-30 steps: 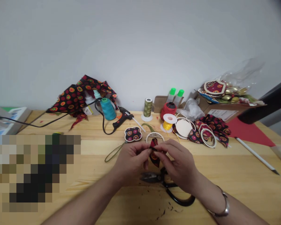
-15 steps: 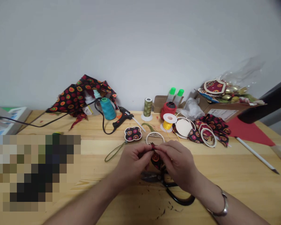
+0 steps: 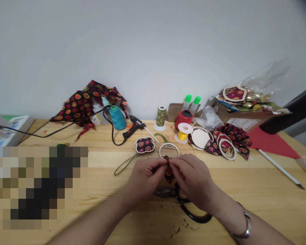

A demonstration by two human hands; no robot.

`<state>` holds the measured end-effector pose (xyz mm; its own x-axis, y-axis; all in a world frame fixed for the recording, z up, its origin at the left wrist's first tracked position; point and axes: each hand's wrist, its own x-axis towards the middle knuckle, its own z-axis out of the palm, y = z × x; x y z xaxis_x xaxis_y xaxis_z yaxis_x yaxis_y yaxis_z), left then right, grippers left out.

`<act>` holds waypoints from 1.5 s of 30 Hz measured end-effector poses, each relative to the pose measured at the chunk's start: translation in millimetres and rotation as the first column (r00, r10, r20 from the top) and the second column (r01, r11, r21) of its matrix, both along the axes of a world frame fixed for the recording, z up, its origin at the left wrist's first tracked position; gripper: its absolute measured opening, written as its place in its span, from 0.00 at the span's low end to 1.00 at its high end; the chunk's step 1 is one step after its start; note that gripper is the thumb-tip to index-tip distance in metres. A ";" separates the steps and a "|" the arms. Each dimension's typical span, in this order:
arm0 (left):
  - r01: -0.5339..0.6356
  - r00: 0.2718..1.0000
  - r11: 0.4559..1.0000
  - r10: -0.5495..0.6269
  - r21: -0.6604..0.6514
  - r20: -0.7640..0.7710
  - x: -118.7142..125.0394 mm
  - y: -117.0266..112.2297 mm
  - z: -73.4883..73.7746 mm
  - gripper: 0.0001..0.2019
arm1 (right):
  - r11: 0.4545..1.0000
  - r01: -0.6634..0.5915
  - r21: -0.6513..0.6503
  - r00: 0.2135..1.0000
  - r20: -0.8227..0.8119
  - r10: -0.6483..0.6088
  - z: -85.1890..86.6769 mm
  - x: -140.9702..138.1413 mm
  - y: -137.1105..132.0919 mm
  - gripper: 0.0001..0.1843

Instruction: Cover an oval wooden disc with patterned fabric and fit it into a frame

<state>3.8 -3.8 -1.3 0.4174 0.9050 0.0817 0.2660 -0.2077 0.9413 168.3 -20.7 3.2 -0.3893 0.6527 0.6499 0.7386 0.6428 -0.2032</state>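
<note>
Both my hands pinch a small piece of dark patterned fabric [image 3: 169, 172] above the table's middle. My left hand [image 3: 148, 175] grips it from the left, thumb against forefinger. From the other side my right hand [image 3: 192, 173], with a metal bangle at the wrist, pinches the same cloth. Beneath the hands lie black-handled scissors [image 3: 196, 217], partly covered by my right hand. Just beyond my fingertips is a round wooden frame with lattice work [image 3: 169, 145]. A flower-shaped fabric pendant [image 3: 145, 145] with a green cord loop lies to its left.
A glue gun [image 3: 134, 127], a teal thread cone [image 3: 117, 118], a green spool [image 3: 161, 117] and a yellow spool [image 3: 183, 136] stand farther back. At right are wooden rings [image 3: 227, 150], a white pencil [image 3: 280, 169] and a filled cardboard box [image 3: 255, 119]. Dark scraps lie near the scissors.
My hands stay nearly in place, with fingers shifting slightly on the fabric. Its lower part now hangs a little more visibly between them. The surrounding things have not moved.
</note>
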 end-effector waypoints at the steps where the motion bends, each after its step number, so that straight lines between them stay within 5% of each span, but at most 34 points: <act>1: -0.009 1.000 1.000 0.009 -0.013 0.013 -0.5 0.1 -0.6 0.13 | 1.000 0.007 -0.018 1.000 -0.017 -0.008 -1.1 0.2 -0.3 0.10; 11: -0.083 0.974 0.934 0.151 -0.347 0.172 0.4 4.3 9.4 0.09 | 0.985 0.021 -0.169 0.945 -0.317 -0.075 12.0 6.3 0.9 0.08; 14: -0.088 0.958 0.920 0.184 -0.383 0.221 0.3 8.1 11.8 0.07 | 0.957 -0.213 -0.196 0.961 -0.219 0.169 21.3 0.5 -13.0 0.10; 17: -0.068 0.932 0.901 0.211 -0.429 0.294 -2.1 11.6 6.6 0.07 | 0.854 -0.456 -0.251 0.874 0.051 0.482 25.8 -9.2 -27.2 0.15; 20: -0.037 0.909 0.881 0.226 -0.472 0.351 -5.2 14.0 0.2 0.09 | 0.785 -0.539 -0.304 0.811 0.063 0.581 24.7 -12.0 -29.2 0.08; 22: -0.010 0.890 0.878 0.226 -0.479 0.396 -6.7 15.1 -2.5 0.09 | 0.813 -0.503 -0.292 0.862 -0.111 0.494 19.8 -7.7 -22.0 0.09; 24: 0.023 0.870 0.878 0.218 -0.478 0.443 -7.5 16.0 -3.8 0.07 | 0.896 -0.342 -0.284 0.911 -0.333 0.242 11.5 -1.1 -10.1 0.09; 26: 0.058 0.854 0.872 0.209 -0.485 0.476 -8.0 16.5 -4.6 0.07 | 0.922 -0.130 -0.365 0.853 -0.516 -0.083 2.7 4.7 3.3 0.09; 28: 0.089 0.842 0.863 0.202 -0.497 0.501 -8.5 16.5 -5.1 0.06 | 0.845 -0.157 -0.512 0.717 -0.647 -0.259 -3.2 7.5 14.4 0.20; 32: 0.110 0.835 0.851 0.201 -0.513 0.512 -9.2 14.4 -4.0 0.06 | 0.545 -0.529 -0.650 0.527 -0.755 -0.390 -1.5 4.5 20.9 0.14; 34: 0.095 0.846 0.850 0.205 -0.517 0.492 -8.4 12.8 -1.2 0.06 | 0.478 -0.580 -0.660 0.481 -0.751 -0.453 2.3 0.9 17.9 0.11; 39: 0.011 0.930 0.900 0.152 -0.436 0.335 -3.9 10.5 7.0 0.08 | 0.515 -0.510 -0.689 0.464 -0.725 -0.509 7.4 -5.6 12.2 0.10; 45: -0.022 0.938 0.889 0.177 -0.457 0.299 -1.5 9.1 6.5 0.09 | 0.523 -0.463 -0.716 0.500 -0.698 -0.513 7.6 -3.6 13.6 0.09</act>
